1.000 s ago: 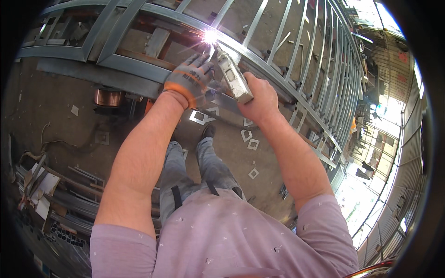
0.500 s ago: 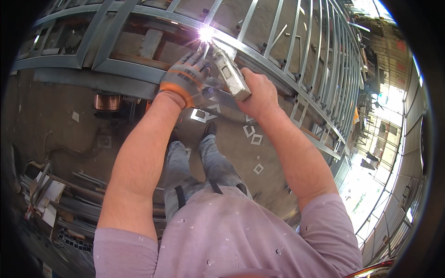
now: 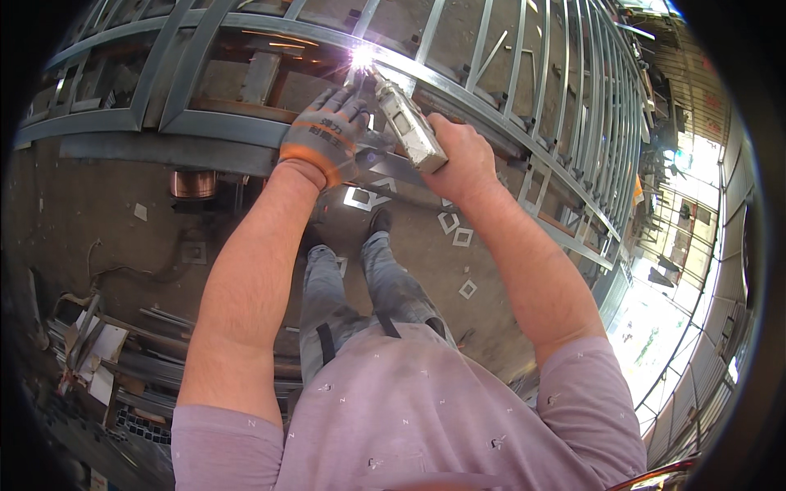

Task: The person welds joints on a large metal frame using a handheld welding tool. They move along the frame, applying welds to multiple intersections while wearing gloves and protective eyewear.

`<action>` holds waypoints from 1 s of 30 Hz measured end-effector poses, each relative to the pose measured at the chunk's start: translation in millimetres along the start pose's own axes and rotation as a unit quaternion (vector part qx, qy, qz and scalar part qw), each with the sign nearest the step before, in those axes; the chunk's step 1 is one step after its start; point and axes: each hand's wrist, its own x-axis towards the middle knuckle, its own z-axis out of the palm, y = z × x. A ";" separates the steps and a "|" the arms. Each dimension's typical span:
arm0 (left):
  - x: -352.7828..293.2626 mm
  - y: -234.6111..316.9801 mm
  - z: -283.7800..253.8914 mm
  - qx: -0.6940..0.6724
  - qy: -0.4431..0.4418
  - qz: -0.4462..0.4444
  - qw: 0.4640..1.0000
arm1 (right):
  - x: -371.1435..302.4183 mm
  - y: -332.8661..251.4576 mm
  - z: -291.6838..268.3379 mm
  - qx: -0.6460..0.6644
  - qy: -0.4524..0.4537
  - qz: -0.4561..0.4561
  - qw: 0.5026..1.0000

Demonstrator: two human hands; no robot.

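Note:
A galvanized metal frame (image 3: 449,84) of rails and bars lies in front of me. At one of its joints a white-violet welding arc (image 3: 361,57) glares, hiding the metal beneath. My right hand (image 3: 465,162), bare, is wrapped round a scuffed, pale boxy welding gun (image 3: 409,132), whose nozzle points up-left at the arc. My left hand (image 3: 322,137), in a grey glove with an orange cuff, lies just below the arc, its fingers stretched out toward the joint. Whether its fingertips touch the metal is unclear.
A spool of copper-coloured wire (image 3: 192,183) sits beneath the frame's near edge on the left. Several square metal plates with cut-out centres (image 3: 463,237) lie on the floor near my feet. Metal lengths and scraps (image 3: 102,348) are heaped at lower left, with a cable nearby.
Orange spark streaks now reach left from the arc along the rail. The whole view has shifted slightly; both hands and the gun keep nearly the same place at the joint.

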 end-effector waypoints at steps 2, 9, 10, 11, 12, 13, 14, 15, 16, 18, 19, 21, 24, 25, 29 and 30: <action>-0.2 1.3 -4.2 0.000 -0.002 0.002 1.000 | -1.1 1.7 -0.1 -0.002 0.003 -0.004 1.000; -0.7 -0.8 4.0 -0.014 0.041 0.002 0.999 | -1.0 4.2 0.3 0.004 -0.006 0.004 1.000; -0.7 -0.6 4.0 -0.017 0.043 0.003 0.999 | -1.0 5.1 0.9 0.005 -0.005 0.003 1.000; -0.9 -0.4 4.0 -0.020 0.046 0.003 0.999 | -1.1 6.5 1.6 0.006 -0.004 0.001 1.000; -1.2 -0.1 4.0 -0.023 0.048 0.004 0.999 | -1.2 7.9 2.4 0.006 -0.003 -0.001 1.000; -1.2 0.5 2.8 -0.025 0.047 0.004 0.999 | -1.4 9.9 3.6 0.009 -0.003 -0.001 1.000; -1.3 0.9 1.5 -0.028 0.045 0.003 0.999 | -1.4 12.0 4.9 0.012 -0.002 -0.001 1.000; -1.2 1.5 0.3 -0.031 0.044 0.003 0.999 | -1.7 13.4 5.9 0.015 -0.002 -0.002 1.000; -1.3 0.6 1.3 -0.019 0.044 0.004 0.999 | -2.0 12.9 5.2 0.015 -0.003 -0.002 1.000; -1.2 -1.6 3.2 0.004 0.044 0.007 0.999 | -2.6 11.4 2.6 0.014 -0.006 -0.004 1.000; -0.9 -0.1 0.2 0.000 0.043 0.006 0.999 | -3.5 13.1 2.9 0.020 -0.003 -0.007 1.000; -0.3 2.7 -5.7 -0.008 0.039 0.003 0.999 | -4.3 18.7 3.2 0.030 0.002 -0.014 0.999; -1.0 1.4 -4.2 -0.020 0.046 -0.002 0.999 | -5.3 25.4 3.8 0.054 0.016 -0.034 0.998; -0.9 0.1 -2.1 -0.007 0.052 0.004 0.999 | -5.8 25.6 2.6 0.053 0.011 -0.030 0.998; -1.9 -2.1 8.6 0.037 0.041 0.000 0.998 | -5.9 22.0 -0.6 0.045 0.009 -0.035 0.998; -2.1 -3.5 11.5 0.039 0.040 -0.001 0.998 | -5.7 20.8 -0.9 0.039 0.008 -0.030 0.999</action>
